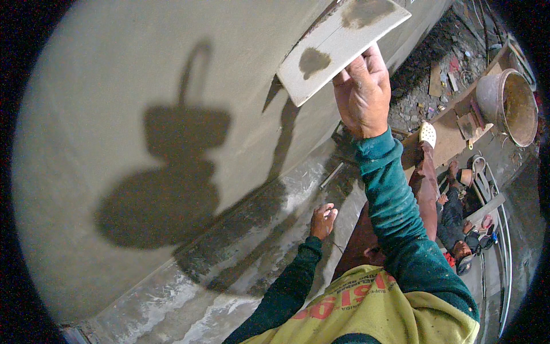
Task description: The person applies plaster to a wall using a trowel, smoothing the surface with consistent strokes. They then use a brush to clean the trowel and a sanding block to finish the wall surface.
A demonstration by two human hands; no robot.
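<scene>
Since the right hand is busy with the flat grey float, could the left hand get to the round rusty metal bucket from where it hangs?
Probably not: the left hand hangs empty by the plastered wall, while the bucket sits far off to the right, past the person's leg.

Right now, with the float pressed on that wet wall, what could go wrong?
The right hand holds the flat float by one end, tilted; it might gouge the smooth plastered wall. The left hand hangs free, so balance may suffer. A person lies below near a bucket; a dropped float could possibly hit them.
</scene>
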